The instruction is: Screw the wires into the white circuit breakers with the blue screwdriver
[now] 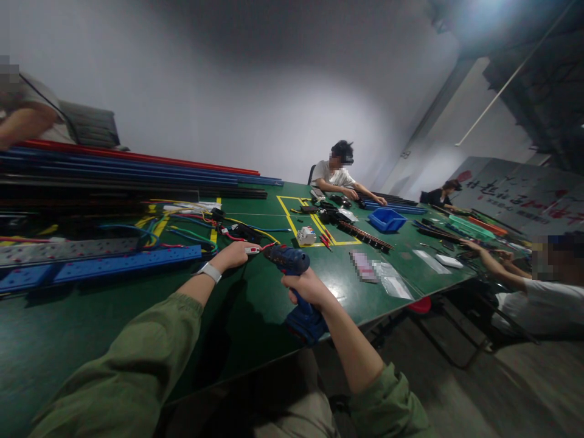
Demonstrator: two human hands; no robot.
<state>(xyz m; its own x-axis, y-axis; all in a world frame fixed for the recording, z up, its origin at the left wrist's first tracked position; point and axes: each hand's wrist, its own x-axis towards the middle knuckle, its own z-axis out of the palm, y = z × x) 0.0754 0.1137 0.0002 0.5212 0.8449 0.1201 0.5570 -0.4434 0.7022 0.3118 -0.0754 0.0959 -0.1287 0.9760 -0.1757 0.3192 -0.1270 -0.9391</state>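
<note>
My right hand [308, 287] is wrapped round the handle of a blue cordless drill [292, 260], held just above the front of the green table. Its front end points left, toward my left hand [233, 256]. My left fingers are closed on a small white-and-red part [252, 250] close to the drill's nose; its exact kind is too small to make out. Whether the drill tip touches the part cannot be told. Behind my left hand lie loose coloured wires [191, 234]. A white block with several terminals [306, 235] stands beyond the drill.
Blue slotted strips [128, 265] and long red, blue and black bars [137, 163] lie at left. Red-handled tools [325, 239], a blue bin [385, 220] and plastic bags [391, 280] are on the green table [255, 322]. Co-workers sit across [336, 170] and at right [547, 298].
</note>
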